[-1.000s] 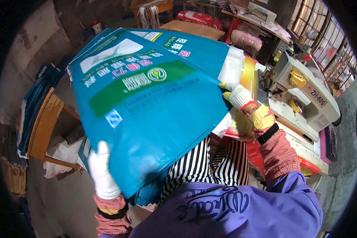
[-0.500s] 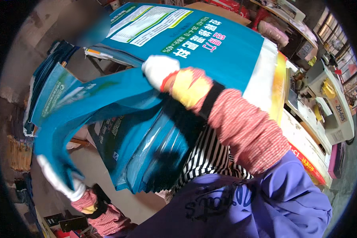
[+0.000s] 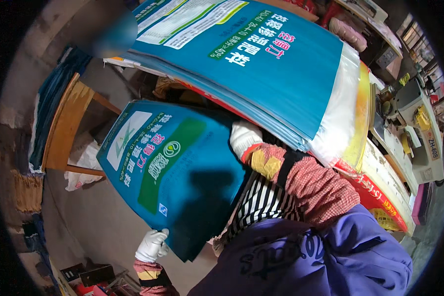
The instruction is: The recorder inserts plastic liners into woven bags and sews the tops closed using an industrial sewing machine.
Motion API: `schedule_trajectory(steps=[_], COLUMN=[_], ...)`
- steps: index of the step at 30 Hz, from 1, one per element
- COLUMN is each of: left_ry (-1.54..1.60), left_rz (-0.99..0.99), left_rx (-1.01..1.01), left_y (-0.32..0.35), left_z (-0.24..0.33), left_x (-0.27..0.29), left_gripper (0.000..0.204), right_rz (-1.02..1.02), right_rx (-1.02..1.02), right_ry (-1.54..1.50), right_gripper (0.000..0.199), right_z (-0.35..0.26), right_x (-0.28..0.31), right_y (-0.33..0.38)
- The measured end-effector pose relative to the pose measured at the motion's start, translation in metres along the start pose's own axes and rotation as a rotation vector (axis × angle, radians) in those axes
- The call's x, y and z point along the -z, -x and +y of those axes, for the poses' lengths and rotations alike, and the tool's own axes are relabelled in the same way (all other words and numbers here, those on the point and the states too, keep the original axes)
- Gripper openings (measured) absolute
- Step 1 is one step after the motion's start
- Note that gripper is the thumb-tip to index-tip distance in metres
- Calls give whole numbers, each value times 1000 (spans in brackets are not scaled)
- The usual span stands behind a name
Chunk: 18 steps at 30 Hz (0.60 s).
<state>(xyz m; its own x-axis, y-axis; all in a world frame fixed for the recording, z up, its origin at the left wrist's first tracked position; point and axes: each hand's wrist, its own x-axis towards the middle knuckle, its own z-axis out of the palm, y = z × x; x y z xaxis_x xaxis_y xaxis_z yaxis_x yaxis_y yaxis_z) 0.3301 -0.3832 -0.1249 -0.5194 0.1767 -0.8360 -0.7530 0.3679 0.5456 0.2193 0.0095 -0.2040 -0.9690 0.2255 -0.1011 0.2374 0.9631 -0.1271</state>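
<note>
Edges lead the view: the blue sack (image 3: 209, 143) lies before the person's striped trousers (image 3: 269, 197), below and left of the layered rim of a taller sack stack (image 3: 306, 93), with a narrow, dark gap between them. The left hand (image 3: 153, 245), in a white knit glove, grasps the sack's lower left edge, the thumb over it. The right hand (image 3: 245, 139), gloved alike, touches the sack's upper right edge near the stack; whether its fingers close on it, I cannot tell. Grey floor (image 3: 103, 217) stretches left of the sack, giving the left arm room, up to a curved wooden chair (image 3: 66, 123) with crumpled white sheeting (image 3: 84, 165) beside it. The sack is smooth, slightly glossy and broadly rectangular, its printed face up; a hard-cased sewing machine (image 3: 419, 128) stands right of the stack.
</note>
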Motion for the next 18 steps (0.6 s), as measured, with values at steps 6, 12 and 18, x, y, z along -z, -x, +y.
schedule_trajectory(steps=[6, 12, 18], left_ry=[-161, -1437, -1445], left_rz=[56, 492, 717], left_rx=[-69, 251, -768], left_y=[-40, -43, -2], left_z=[35, 49, 144], left_x=[-9, -44, -119], left_gripper=[23, 54, 27], right_rz=[603, -22, -58], right_rx=[-204, 324, 215], right_ry=[706, 2305, 1179], right_gripper=[36, 46, 38], right_z=[48, 53, 51], right_x=[-147, -73, -45], right_y=[-76, 10, 66])
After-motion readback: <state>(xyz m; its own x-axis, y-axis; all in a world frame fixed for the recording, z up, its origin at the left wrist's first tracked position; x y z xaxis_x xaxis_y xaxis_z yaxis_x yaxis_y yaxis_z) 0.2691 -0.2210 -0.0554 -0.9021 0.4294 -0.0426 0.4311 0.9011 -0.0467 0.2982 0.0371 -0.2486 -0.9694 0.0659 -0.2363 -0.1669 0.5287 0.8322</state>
